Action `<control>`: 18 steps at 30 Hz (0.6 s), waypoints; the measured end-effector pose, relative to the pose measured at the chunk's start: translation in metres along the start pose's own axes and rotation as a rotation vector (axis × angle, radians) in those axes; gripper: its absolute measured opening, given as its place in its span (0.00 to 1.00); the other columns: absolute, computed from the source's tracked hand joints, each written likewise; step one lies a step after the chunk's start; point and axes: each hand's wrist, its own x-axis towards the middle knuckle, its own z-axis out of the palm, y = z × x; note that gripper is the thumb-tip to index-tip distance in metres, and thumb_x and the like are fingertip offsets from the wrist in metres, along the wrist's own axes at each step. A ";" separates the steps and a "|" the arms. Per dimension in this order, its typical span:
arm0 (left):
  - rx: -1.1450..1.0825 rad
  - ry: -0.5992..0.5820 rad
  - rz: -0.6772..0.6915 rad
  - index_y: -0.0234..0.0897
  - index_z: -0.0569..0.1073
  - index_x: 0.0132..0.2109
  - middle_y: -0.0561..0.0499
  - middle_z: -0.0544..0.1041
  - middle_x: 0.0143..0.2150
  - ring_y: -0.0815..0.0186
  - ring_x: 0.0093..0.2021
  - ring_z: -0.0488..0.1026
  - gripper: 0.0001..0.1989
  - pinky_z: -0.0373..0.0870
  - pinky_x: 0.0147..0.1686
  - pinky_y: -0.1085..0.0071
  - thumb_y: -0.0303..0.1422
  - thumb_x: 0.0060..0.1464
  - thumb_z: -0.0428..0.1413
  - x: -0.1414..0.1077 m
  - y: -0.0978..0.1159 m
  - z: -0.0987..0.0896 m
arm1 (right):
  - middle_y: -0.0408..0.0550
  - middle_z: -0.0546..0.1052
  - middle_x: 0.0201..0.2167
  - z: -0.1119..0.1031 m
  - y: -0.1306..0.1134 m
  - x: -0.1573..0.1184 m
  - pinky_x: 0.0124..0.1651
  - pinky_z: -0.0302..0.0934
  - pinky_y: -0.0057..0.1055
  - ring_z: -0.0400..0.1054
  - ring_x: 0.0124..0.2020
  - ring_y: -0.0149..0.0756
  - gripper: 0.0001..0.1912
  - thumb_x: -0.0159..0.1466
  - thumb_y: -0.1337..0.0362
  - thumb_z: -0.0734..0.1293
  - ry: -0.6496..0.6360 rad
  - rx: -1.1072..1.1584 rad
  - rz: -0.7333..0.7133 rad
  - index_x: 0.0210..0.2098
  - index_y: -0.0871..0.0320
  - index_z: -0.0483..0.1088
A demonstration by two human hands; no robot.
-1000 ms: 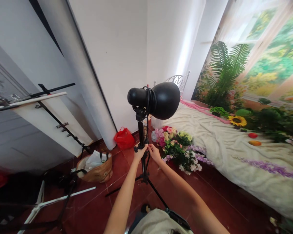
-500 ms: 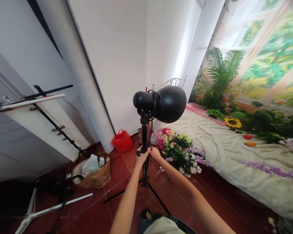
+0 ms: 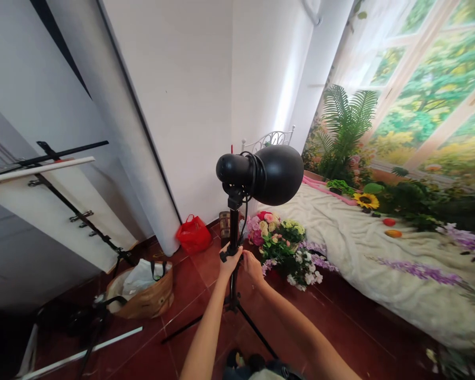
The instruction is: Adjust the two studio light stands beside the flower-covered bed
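Above red floor tiles (image 3: 193, 285), our left hand (image 3: 230, 265) wraps the upright black stand (image 3: 234, 228); our right hand (image 3: 254, 269) curls just right of it, its hold unclear.

Bare forearms (image 3: 209, 327) and bare hands (image 3: 230, 264), dark clothing below.
Beneath the hands show dark bluish trousers (image 3: 237, 373), the edge of a pale cream top (image 3: 264, 375) and dark shoes (image 3: 232, 358), one with a yellowish patch (image 3: 239, 361).

Bright vert. glare strip on wall (image 3: 285, 97); lower L corner v. dim; edges stretched, sl. blurry.
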 end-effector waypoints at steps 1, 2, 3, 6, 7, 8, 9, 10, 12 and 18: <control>-0.010 -0.006 -0.009 0.35 0.72 0.29 0.52 0.73 0.24 0.68 0.25 0.71 0.12 0.69 0.27 0.73 0.41 0.46 0.57 0.000 -0.001 0.000 | 0.52 0.73 0.40 0.004 0.000 0.001 0.46 0.61 0.31 0.68 0.41 0.35 0.17 0.67 0.64 0.49 0.027 0.014 0.036 0.45 0.60 0.65; -0.017 -0.007 -0.011 0.35 0.72 0.29 0.52 0.74 0.24 0.68 0.26 0.71 0.12 0.69 0.27 0.73 0.41 0.46 0.57 0.001 -0.002 0.000 | 0.51 0.74 0.40 0.008 -0.001 0.002 0.45 0.62 0.31 0.69 0.40 0.35 0.17 0.67 0.63 0.49 0.053 0.027 0.078 0.45 0.59 0.65; -0.018 -0.005 -0.004 0.35 0.71 0.29 0.52 0.74 0.25 0.68 0.26 0.71 0.12 0.69 0.27 0.73 0.40 0.46 0.57 0.001 -0.003 0.001 | 0.51 0.74 0.39 0.012 -0.001 0.003 0.44 0.62 0.30 0.70 0.39 0.34 0.17 0.67 0.62 0.49 0.076 0.037 0.123 0.45 0.59 0.65; 0.001 0.007 0.046 0.35 0.70 0.27 0.52 0.73 0.26 0.69 0.27 0.70 0.11 0.68 0.28 0.74 0.39 0.46 0.57 0.004 -0.004 0.000 | 0.49 0.75 0.37 0.014 -0.003 0.002 0.41 0.63 0.29 0.71 0.36 0.34 0.18 0.67 0.60 0.49 0.094 0.019 0.193 0.44 0.58 0.66; 0.011 0.006 0.064 0.35 0.70 0.27 0.52 0.73 0.26 0.69 0.27 0.70 0.11 0.68 0.28 0.74 0.39 0.46 0.57 0.004 -0.004 -0.001 | 0.49 0.75 0.37 0.012 -0.004 0.000 0.41 0.63 0.30 0.71 0.36 0.34 0.18 0.67 0.61 0.49 0.079 0.005 0.177 0.44 0.58 0.66; 0.018 0.005 0.077 0.35 0.70 0.26 0.52 0.73 0.25 0.69 0.26 0.70 0.11 0.68 0.28 0.74 0.38 0.46 0.57 0.005 -0.004 -0.002 | 0.50 0.75 0.38 0.008 -0.004 -0.003 0.43 0.63 0.30 0.71 0.37 0.34 0.18 0.67 0.61 0.49 0.057 -0.003 0.141 0.45 0.58 0.67; 0.023 0.003 0.086 0.35 0.70 0.26 0.52 0.73 0.25 0.70 0.26 0.69 0.11 0.68 0.28 0.74 0.38 0.46 0.57 0.006 -0.003 -0.003 | 0.50 0.75 0.40 0.003 -0.003 -0.005 0.46 0.63 0.32 0.70 0.41 0.34 0.18 0.67 0.63 0.49 0.027 -0.005 0.084 0.47 0.58 0.66; 0.028 0.000 0.092 0.35 0.69 0.26 0.52 0.72 0.25 0.70 0.26 0.69 0.11 0.68 0.28 0.74 0.38 0.46 0.57 0.006 -0.003 -0.003 | 0.51 0.73 0.44 -0.003 -0.002 -0.008 0.49 0.62 0.33 0.68 0.45 0.35 0.18 0.66 0.64 0.51 -0.011 -0.005 0.016 0.50 0.57 0.65; 0.038 -0.007 0.104 0.35 0.70 0.26 0.52 0.73 0.25 0.70 0.26 0.69 0.10 0.67 0.27 0.74 0.38 0.46 0.57 0.007 -0.002 -0.005 | 0.51 0.68 0.53 -0.015 -0.001 -0.009 0.56 0.58 0.36 0.62 0.54 0.36 0.22 0.63 0.67 0.54 -0.083 -0.012 -0.113 0.56 0.56 0.60; 0.045 -0.027 0.124 0.35 0.71 0.28 0.51 0.73 0.25 0.68 0.27 0.70 0.10 0.68 0.29 0.73 0.38 0.46 0.56 0.009 0.002 -0.007 | 0.49 0.69 0.53 -0.038 -0.005 0.021 0.57 0.56 0.36 0.57 0.57 0.36 0.22 0.56 0.74 0.59 -0.277 -0.118 -0.256 0.49 0.56 0.68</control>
